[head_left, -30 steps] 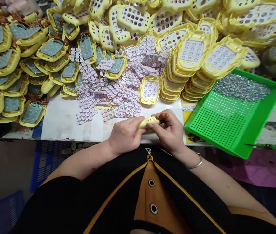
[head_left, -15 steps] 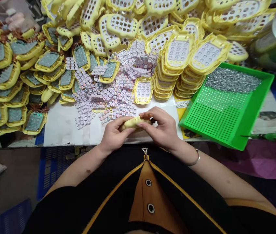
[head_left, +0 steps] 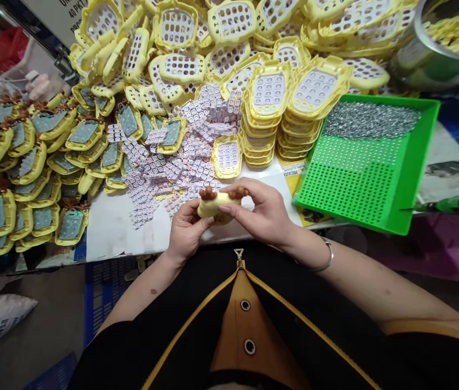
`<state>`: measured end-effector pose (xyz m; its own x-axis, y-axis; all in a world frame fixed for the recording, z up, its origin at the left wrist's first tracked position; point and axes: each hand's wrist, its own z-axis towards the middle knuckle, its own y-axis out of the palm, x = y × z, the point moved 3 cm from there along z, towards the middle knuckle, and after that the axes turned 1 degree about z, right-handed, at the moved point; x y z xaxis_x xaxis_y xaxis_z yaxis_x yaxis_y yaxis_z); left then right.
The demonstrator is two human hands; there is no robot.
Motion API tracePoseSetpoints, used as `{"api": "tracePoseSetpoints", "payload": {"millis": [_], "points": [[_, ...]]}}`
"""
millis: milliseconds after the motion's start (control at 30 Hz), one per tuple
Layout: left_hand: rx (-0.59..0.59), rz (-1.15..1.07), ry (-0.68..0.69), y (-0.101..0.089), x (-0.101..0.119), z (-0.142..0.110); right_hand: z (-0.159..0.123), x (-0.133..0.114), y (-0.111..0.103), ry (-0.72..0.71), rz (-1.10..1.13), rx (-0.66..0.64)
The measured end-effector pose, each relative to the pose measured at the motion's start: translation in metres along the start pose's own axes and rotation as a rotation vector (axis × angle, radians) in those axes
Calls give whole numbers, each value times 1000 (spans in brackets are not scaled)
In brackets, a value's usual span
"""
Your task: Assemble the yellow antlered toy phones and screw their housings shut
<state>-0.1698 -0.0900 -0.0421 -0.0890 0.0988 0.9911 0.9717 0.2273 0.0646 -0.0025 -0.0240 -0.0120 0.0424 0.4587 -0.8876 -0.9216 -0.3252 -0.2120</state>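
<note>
A: Nearest item?
B: One pale-yellow rounded plastic toy with brown knobbed horns (head_left: 213,206), clock's centre. Bare left hand (head_left: 187,230) at nine, bare right hand (head_left: 265,212) at three, each curled closed upon it.
A: Next outward?
B: Green perforated plastic tray (head_left: 347,187), between two and three.
A: Farthest?
B: Yellow plastic shells with white gridded faces (head_left: 183,67), piled, twelve o'clock.

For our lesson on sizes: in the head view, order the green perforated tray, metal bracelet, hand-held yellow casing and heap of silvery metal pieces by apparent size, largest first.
1. Green perforated tray
2. Heap of silvery metal pieces
3. Hand-held yellow casing
4. Metal bracelet
</note>
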Motion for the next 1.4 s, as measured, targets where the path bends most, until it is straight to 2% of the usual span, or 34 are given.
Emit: {"api": "tracePoseSetpoints", "payload": {"millis": [100, 167, 233, 333, 433, 500, 667, 800, 900, 1000, 1167, 1300, 1400], "points": [[20, -157, -106, 0, -1, 5, -2, 8, 9, 36, -85, -115], [25, -167, -144, 1, -1, 8, -8, 11, 16, 76, -223, -242], [45, -129, -149, 2, -1, 11, -15, 12, 21, 77, -359, -312], [50, -127, -165, 4, -1, 12, -18, 6, 23, -52, -505, -290], [-23, -154, -163, 4, 1, 10, -17, 0, 23, -175, -579, -302], [-78, -130, -130, 2, 4, 8, -15, -3, 23, -209, -586, -336], [-129, -15, -185, -2, 10, 4, -10, -9, 20, -186, -694, -351], [-123, -57, -211, 3, 14, 2, -6, -13, 17, -171, -736, -343], [-171, -117, -228, 9, 17, -1, -5, -18, 17, -218, -704, -346], [-194, -137, -250, 13, 20, -3, -5, -25, 18, -260, -680, -296], [-213, -94, -287, 16, 19, -1, -2, -27, 22, -209, -737, -254], [-145, -68, -219, 12, 17, 4, -4, -18, 20, -273, -738, -282], [-150, -28, -144, 14, 21, 6, -12, -12, 19, -357, -718, -288]]}}
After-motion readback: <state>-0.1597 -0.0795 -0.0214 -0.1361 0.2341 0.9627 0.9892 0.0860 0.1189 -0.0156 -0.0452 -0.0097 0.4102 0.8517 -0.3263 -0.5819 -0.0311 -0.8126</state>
